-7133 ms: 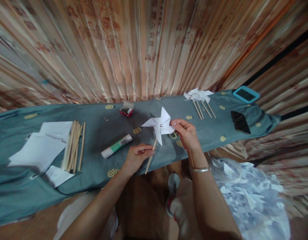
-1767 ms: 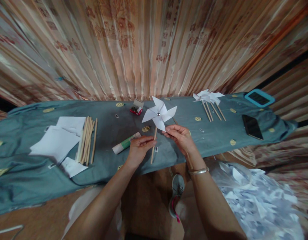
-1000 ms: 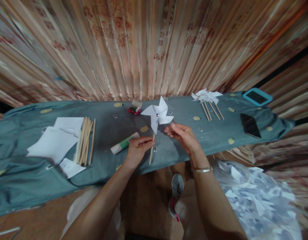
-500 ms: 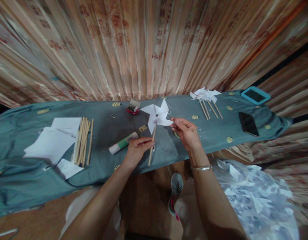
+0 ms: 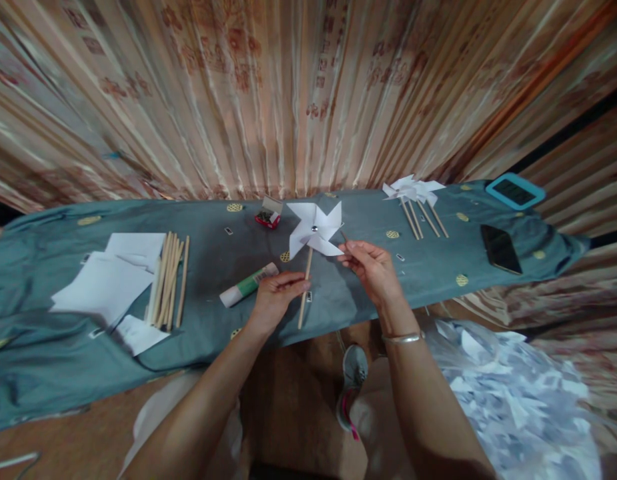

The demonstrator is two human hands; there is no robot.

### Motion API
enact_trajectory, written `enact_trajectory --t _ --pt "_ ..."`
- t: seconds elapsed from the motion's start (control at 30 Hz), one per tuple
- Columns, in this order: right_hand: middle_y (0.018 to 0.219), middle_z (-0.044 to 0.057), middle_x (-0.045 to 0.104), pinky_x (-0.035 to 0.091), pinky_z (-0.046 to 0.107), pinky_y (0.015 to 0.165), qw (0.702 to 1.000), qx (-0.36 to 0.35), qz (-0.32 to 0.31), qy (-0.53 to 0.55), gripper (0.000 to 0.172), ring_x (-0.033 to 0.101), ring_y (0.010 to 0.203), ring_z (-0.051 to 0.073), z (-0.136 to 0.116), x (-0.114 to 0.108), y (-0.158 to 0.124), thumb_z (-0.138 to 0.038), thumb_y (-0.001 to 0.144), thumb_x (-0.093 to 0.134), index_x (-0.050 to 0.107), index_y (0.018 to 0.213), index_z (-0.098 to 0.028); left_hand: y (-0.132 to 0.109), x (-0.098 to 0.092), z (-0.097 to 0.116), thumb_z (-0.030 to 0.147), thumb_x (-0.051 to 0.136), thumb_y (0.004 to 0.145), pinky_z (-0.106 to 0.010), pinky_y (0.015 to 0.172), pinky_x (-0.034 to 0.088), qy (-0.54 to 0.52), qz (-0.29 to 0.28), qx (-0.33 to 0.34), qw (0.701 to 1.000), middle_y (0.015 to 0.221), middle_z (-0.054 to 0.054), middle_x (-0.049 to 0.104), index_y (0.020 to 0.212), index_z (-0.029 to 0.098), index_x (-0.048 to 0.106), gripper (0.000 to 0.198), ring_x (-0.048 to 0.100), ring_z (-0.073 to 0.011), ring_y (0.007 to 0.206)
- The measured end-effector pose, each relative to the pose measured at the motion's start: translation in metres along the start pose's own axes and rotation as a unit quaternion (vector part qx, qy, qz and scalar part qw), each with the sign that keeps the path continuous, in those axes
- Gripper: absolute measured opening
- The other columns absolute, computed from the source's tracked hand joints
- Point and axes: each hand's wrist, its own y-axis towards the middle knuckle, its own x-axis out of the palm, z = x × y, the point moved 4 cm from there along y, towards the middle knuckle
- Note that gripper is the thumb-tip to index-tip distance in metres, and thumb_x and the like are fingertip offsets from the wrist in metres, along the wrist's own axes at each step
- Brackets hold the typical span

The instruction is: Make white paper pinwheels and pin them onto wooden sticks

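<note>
A white paper pinwheel [image 5: 304, 233], with a silver pin at its centre, is held up over the table at the middle of the view. My left hand [image 5: 279, 293] is closed round its wooden stick [image 5: 307, 267], below the blades, with the stick's lower end pointing toward me. At the lower right blade, the fingertips of my right hand [image 5: 371, 263] are pinched together at the paper tip. A glue stick [image 5: 248, 285] with a green label lies just left of my left hand. Behind it stands an open red box [image 5: 268, 215] of small pins.
White paper sheets [image 5: 103, 283] and several wooden sticks [image 5: 169, 280] lie at the left. Finished pinwheels [image 5: 413, 190] rest at the back right, near a blue-framed device [image 5: 515, 191] and a dark phone [image 5: 501, 249]. A clear bag of white paper pieces [image 5: 523, 400] stands below right.
The pinwheel's blades have turned a little clockwise about the pin. My right fingers have shifted slightly left and down with the blade tip; my left hand keeps its hold on the stick.
</note>
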Motion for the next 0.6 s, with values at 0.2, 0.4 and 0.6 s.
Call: enact_trajectory --t 0.2,0.4,0.6 --pt "0.061 0.001 0.072 0.047 0.019 0.053 1.000 0.013 -0.004 0.000 0.040 0.063 0.055 0.009 0.005 0.005 -0.002 -0.056 0.050 0.086 0.074 0.062 -0.020 0.001 0.000 -0.002 0.037 0.087 0.051 -0.028 0.068 0.054 -0.005 -0.008 0.002 1.000 0.073 -0.004 0.075 0.075 0.018 0.079 0.032 0.065 -0.0157 0.065" --pt "0.059 0.003 0.071 0.046 0.021 0.054 0.999 0.028 -0.031 0.004 0.048 0.061 0.054 0.010 0.008 0.012 -0.004 -0.064 0.057 0.079 0.074 0.063 -0.017 0.000 0.002 0.000 0.034 0.086 0.051 -0.027 0.068 0.053 -0.004 -0.003 -0.005 1.000 0.072 -0.004 0.076 0.074 0.018 0.079 0.029 0.064 -0.0146 0.064" --pt "0.057 0.005 0.070 0.046 0.022 0.054 0.997 0.056 -0.050 0.021 0.060 0.061 0.054 0.011 0.011 0.016 -0.005 -0.075 0.067 0.064 0.073 0.061 -0.016 -0.001 0.002 0.001 0.031 0.086 0.050 -0.026 0.066 0.053 -0.014 -0.001 -0.009 1.000 0.070 -0.003 0.075 0.071 0.018 0.079 0.026 0.062 -0.0134 0.063"
